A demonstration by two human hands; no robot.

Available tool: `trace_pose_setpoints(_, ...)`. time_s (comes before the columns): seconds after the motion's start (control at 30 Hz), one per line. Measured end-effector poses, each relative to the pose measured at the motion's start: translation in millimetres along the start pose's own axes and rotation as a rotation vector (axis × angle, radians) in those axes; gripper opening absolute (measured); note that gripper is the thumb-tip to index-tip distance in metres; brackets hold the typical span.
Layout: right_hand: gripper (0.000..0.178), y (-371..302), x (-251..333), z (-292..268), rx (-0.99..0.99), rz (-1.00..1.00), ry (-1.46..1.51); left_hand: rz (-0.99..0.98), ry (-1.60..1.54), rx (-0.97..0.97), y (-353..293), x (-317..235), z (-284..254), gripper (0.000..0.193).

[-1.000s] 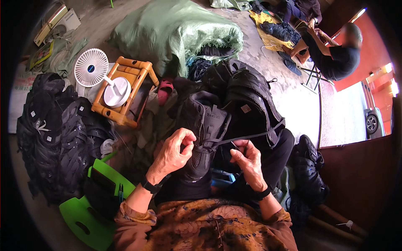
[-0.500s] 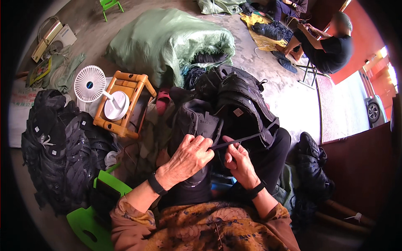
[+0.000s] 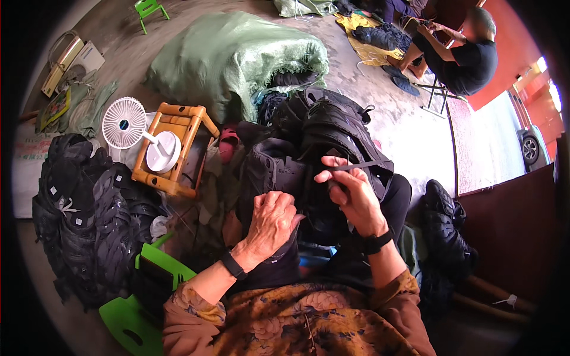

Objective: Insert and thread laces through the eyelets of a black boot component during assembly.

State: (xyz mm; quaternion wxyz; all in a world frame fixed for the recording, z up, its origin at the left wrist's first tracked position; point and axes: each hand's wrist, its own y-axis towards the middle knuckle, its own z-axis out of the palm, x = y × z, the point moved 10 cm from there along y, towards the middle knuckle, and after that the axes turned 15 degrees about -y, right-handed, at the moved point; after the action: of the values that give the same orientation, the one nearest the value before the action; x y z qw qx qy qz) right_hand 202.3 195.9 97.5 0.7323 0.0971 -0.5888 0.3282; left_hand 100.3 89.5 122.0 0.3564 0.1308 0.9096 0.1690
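Note:
A dark grey shoe (image 3: 276, 169) lies across my lap, partly covered by my left hand (image 3: 272, 222). That hand's fingers are curled down on the shoe, and its thumb points right; the fingertips are hidden. To the right, my right hand (image 3: 355, 193) is raised with a thin dark shoelace (image 3: 362, 164) between its fingers. The lace runs rightward over a pile of black shoes (image 3: 335, 127) on my knees. Dark bands circle both wrists.
A white fan (image 3: 124, 121) stands on a bamboo stool (image 3: 196, 113) at left, above heaped black shoes (image 3: 77, 219). A green chair (image 3: 127, 323) is beside my left arm. Beyond lies a big green woven sack (image 3: 202, 59). A co-worker (image 3: 475, 62) sits far right. More black shoes (image 3: 442, 225) lie right.
My right hand has moved up and right, drawing the lace away from my left hand. My left hand has let go of the lace and shifted slightly left.

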Motion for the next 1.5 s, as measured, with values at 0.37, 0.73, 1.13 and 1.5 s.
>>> trace_pose_setpoints(0.37,0.024,0,54,-24,-0.257,-0.168,-0.093,0.024,-0.116,-0.070,-8,5,-4,0.010)
trace_pose_setpoints(0.73,0.026,-43,102,-20,0.131,-0.050,-1.330,-0.027,-0.430,-0.409,-25,28,-36,0.038)
trace_pose_setpoints(1.13,0.026,-185,284,-172,-0.076,-0.254,-1.005,0.020,-0.390,-0.438,-22,26,-42,0.028)
trace_pose_setpoints(1.5,0.026,-339,366,-242,-0.280,-0.501,-0.590,-0.199,-0.801,-0.139,1,73,-29,0.014)
